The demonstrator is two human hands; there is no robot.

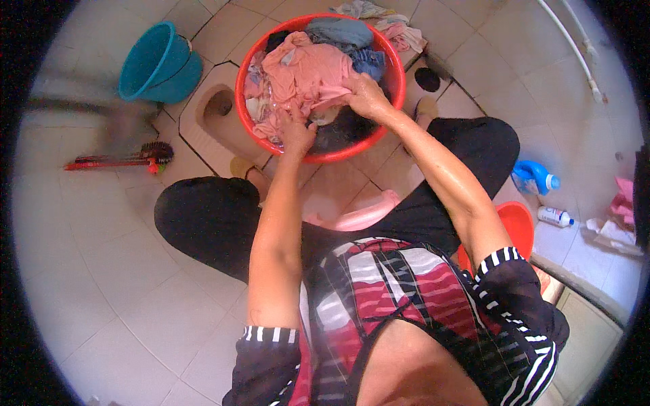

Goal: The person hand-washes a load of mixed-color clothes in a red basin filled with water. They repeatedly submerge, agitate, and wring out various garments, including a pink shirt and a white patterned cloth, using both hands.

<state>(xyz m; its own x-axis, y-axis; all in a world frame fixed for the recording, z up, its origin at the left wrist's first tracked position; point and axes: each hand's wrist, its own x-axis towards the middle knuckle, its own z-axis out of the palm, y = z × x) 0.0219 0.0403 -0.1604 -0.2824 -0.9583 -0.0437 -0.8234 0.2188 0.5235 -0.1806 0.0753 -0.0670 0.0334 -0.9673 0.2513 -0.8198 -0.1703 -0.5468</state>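
A red plastic basin (400, 91) stands on the tiled floor before me, holding dark water and wet clothes. My right hand (366, 95) grips the right edge of a pink garment (315, 66), which lies spread over the clothes. At the garment's lower left, my left hand (297, 129) holds its near edge, though its fingertips are partly hidden in the cloth. Blue-grey cloth (340, 33) and blue denim (369, 62) lie at the basin's far right side. Patterned pale clothes (256, 83) are heaped along the left side.
Left of the basin are a squat toilet (203, 127), a teal bucket (167, 71) and a brush with a red handle (122, 161). More clothes (396, 30) lie beyond the basin. A round floor drain (427, 79), blue detergent bottle (533, 176) and white bottle (555, 216) are at right.
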